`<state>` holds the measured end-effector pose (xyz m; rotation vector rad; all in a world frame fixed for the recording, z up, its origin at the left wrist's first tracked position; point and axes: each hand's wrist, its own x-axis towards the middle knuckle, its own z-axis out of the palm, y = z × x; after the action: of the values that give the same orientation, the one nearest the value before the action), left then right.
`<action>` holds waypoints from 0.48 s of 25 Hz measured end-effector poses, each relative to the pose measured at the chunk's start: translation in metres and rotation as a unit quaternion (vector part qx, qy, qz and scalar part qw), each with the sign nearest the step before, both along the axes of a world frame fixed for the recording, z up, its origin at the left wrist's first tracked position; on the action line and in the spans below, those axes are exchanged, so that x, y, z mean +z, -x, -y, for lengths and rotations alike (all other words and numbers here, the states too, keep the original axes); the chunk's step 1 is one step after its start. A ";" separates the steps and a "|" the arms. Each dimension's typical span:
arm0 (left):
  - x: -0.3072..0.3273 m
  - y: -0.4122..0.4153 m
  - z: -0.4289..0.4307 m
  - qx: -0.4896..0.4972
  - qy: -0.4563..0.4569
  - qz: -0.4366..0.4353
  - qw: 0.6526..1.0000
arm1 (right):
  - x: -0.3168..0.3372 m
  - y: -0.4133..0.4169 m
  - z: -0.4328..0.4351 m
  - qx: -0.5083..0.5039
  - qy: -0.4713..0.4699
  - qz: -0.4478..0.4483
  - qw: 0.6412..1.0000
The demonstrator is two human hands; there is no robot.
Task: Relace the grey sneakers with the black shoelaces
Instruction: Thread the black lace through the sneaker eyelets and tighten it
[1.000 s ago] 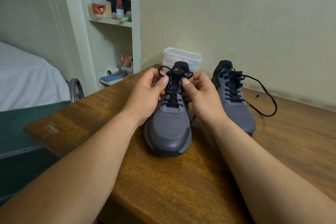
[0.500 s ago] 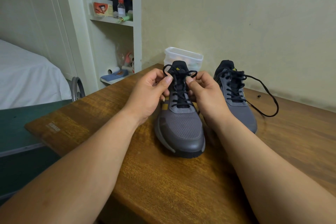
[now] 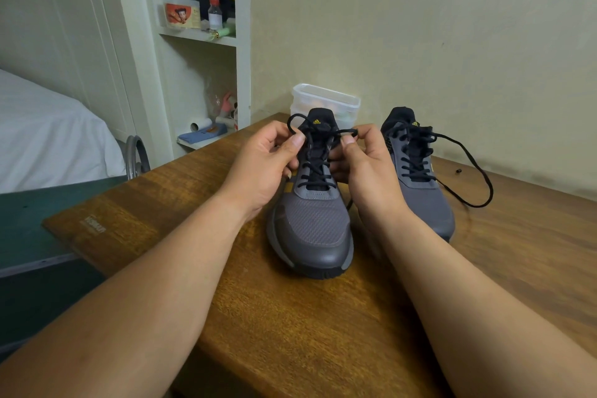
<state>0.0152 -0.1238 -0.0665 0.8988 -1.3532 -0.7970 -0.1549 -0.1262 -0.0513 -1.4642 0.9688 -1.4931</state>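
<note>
Two grey sneakers stand on the wooden table (image 3: 290, 326), toes toward me. The near sneaker (image 3: 315, 229) is threaded with a black shoelace (image 3: 315, 168) up to its tongue. My left hand (image 3: 263, 165) pinches one lace loop on the sneaker's left side. My right hand (image 3: 368, 168) pinches the other lace end on its right side. Both ends cross over the black tongue. The second sneaker (image 3: 426, 200) stands to the right, partly behind my right hand; its black lace (image 3: 475, 165) trails loose in a big loop on the table.
A clear plastic container (image 3: 326, 102) stands behind the sneakers against the wall. White shelves (image 3: 200, 32) with bottles and small items are at the back left. A bed (image 3: 42, 132) lies at the left. The table's left edge drops off near my left forearm.
The near sneaker has shifted right and turned its toe more toward me. Both hands moved with it, still pinching the lace ends.
</note>
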 end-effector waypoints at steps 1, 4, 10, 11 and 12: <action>0.000 -0.001 0.000 0.001 -0.001 0.001 1.000 | 0.000 0.000 0.001 0.001 -0.001 -0.004 1.000; -0.001 -0.002 0.000 -0.003 -0.007 0.001 1.000 | 0.000 0.000 0.001 0.011 -0.002 -0.019 1.000; -0.001 -0.002 -0.001 0.010 0.006 0.006 1.000 | -0.001 0.000 0.001 0.011 -0.005 -0.026 1.000; -0.001 -0.002 0.000 0.015 0.006 0.007 1.000 | -0.002 0.000 0.001 0.009 -0.004 -0.028 1.000; -0.001 -0.002 0.000 0.019 0.005 0.004 1.000 | -0.002 0.000 0.002 0.007 -0.004 -0.032 0.999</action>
<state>0.0168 -0.1238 -0.0676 0.9177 -1.3436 -0.7576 -0.1553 -0.1279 -0.0532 -1.5183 0.9981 -1.4391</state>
